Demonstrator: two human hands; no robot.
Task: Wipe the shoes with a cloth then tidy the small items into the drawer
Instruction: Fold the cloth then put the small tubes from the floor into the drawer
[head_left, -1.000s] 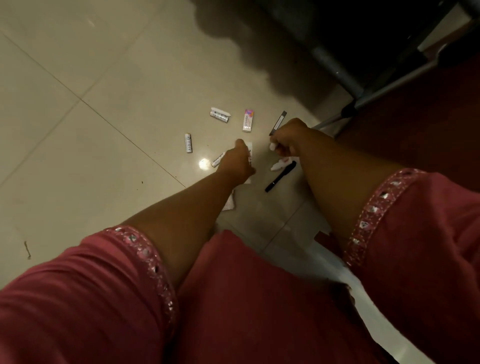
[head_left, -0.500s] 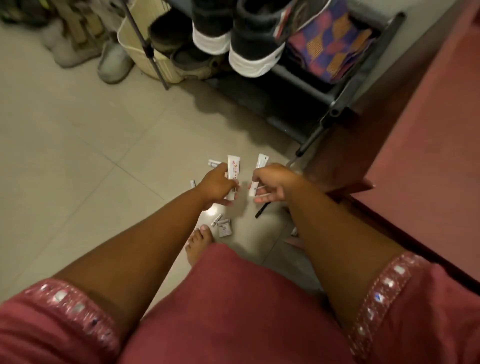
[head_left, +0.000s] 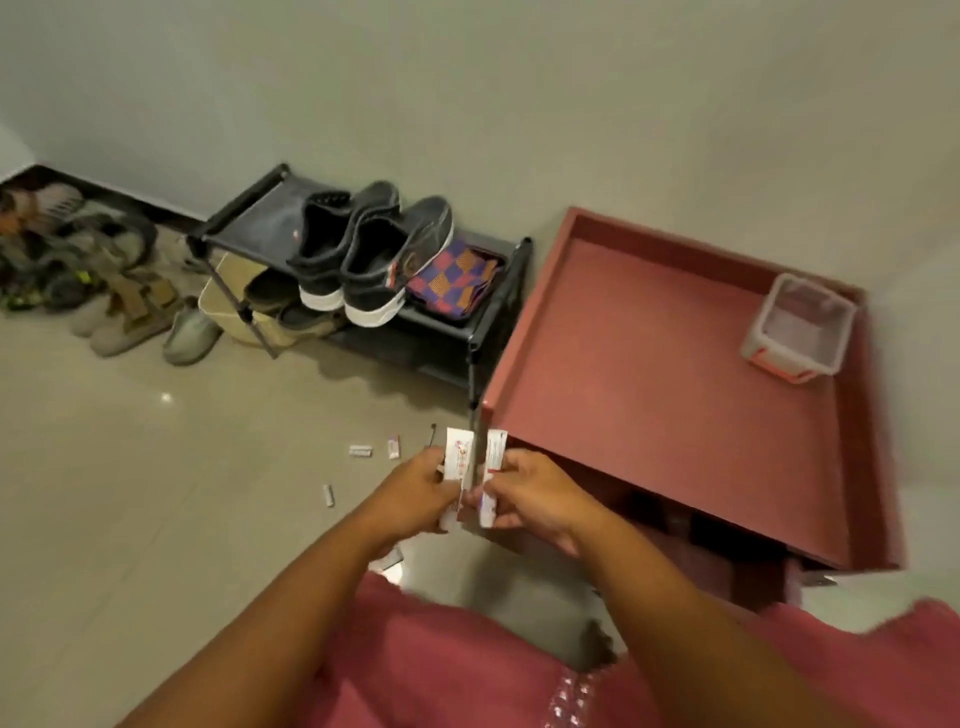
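Left hand (head_left: 418, 491) and right hand (head_left: 530, 493) each grip a white tube (head_left: 457, 457), labels blurred, lower ends hidden.

glossy tiled floor (head_left: 130, 493), clear plastic box (head_left: 800, 327)

Two hands are seen, the left hand (head_left: 415, 486) and the right hand (head_left: 535, 491), and one white tube is gripped in each: the left tube (head_left: 458, 457) and the right tube (head_left: 493, 457). Four small items are counted lying loose on the floor tiles beyond the hands: a white stick (head_left: 360, 450), a small white packet (head_left: 394, 447), a second white stick (head_left: 329, 495) and a thin dark stick (head_left: 431, 435). Two dark sneakers (head_left: 363, 254) are counted on the top shelf of one black shoe rack (head_left: 244, 208), beside one checked cloth (head_left: 452, 280). One red open drawer (head_left: 670, 384) is seen, with one clear plastic box (head_left: 797, 327) in it.
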